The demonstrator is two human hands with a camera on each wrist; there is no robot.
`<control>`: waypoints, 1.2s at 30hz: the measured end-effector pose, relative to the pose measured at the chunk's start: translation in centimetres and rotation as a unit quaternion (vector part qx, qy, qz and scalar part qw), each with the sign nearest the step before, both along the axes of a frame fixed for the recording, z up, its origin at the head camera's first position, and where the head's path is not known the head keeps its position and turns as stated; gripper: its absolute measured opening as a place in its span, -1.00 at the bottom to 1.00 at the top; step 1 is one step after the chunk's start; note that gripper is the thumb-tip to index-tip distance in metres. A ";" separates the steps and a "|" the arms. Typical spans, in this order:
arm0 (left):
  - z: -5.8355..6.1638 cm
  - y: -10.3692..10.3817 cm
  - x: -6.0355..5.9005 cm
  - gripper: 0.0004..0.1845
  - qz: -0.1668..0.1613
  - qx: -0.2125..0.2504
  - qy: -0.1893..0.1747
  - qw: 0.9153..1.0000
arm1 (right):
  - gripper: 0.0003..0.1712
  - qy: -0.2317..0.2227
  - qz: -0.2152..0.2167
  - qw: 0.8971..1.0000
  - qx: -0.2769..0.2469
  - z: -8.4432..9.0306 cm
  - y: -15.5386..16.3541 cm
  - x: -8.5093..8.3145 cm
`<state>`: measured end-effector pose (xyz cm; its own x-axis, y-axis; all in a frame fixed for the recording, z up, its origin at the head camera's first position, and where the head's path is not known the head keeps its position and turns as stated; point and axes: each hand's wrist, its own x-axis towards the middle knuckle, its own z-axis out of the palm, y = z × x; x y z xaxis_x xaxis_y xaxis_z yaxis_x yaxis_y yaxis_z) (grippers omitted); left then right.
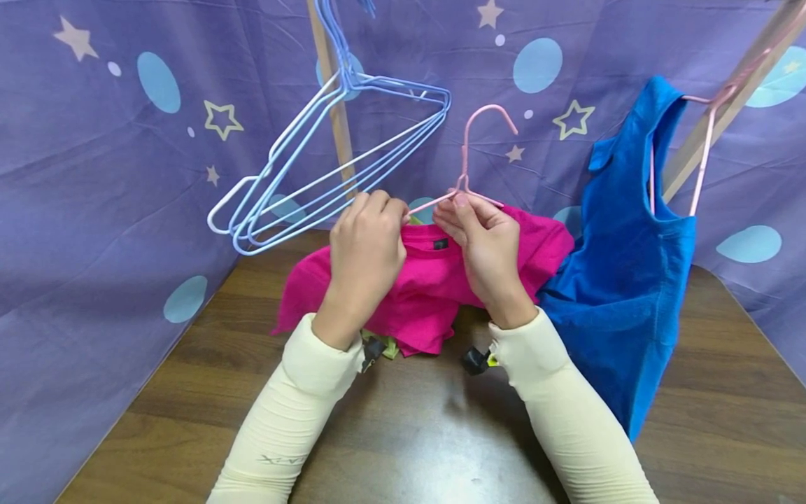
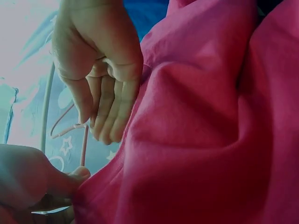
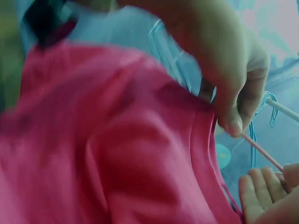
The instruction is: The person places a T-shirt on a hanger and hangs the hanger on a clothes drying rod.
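Note:
A bright pink T-shirt [image 1: 415, 280] hangs below both hands, its neckline with a dark label facing up. The pink wire hanger [image 1: 464, 157] stands hook up, its shoulders running down toward the shirt. My left hand [image 1: 370, 245] pinches the hanger's left shoulder at the shirt's neckline, thumb [image 2: 80, 172] against the wire and cloth. With thumb and fingers, my right hand [image 1: 485, 241] pinches the hanger just under its hook. In the right wrist view the hanger wire [image 3: 264, 151] spans the gap between the hands. The hanger's right end is hidden by the shirt.
Several blue and white wire hangers [image 1: 340, 94] hang at the back left by a wooden pole [image 1: 340, 133]. On the right, a blue sleeveless garment [image 1: 630, 280] hangs from another pink hanger [image 1: 705, 154]. A wooden table [image 1: 403, 434] lies below; a star-patterned purple curtain [image 1: 157, 210] stands behind.

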<state>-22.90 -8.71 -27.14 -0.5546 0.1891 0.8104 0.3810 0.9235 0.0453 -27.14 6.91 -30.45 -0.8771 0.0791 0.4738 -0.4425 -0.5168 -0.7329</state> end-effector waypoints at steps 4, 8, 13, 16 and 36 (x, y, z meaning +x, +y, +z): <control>0.1 -0.1 0.0 -0.94 -0.004 -0.003 -0.019 1.000 | -0.78 -0.051 0.085 0.990 -0.096 0.2 -0.1 0.1; 0.3 -0.4 0.1 -0.94 0.000 -0.003 -0.029 1.000 | -0.70 -0.101 0.152 0.965 -0.187 0.6 -0.1 0.1; 0.5 -0.6 0.3 -0.94 0.000 0.000 -0.047 0.999 | -0.65 -0.128 0.197 0.936 -0.261 0.8 0.2 0.2; 0.8 -0.8 0.6 -0.93 -0.008 -0.001 -0.069 0.998 | -0.64 -0.132 0.208 0.932 -0.266 1.0 0.3 0.2; 4.2 -6.0 2.7 -0.83 -0.009 0.142 0.105 0.984 | -0.70 -0.178 0.235 0.930 -0.221 2.1 0.5 -0.6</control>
<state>-20.17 -14.68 -22.97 -0.3686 -0.0539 0.9280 0.4262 0.8774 0.2202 -27.69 7.44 -28.34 -0.9591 -0.2338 0.1596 0.1372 -0.8772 -0.4602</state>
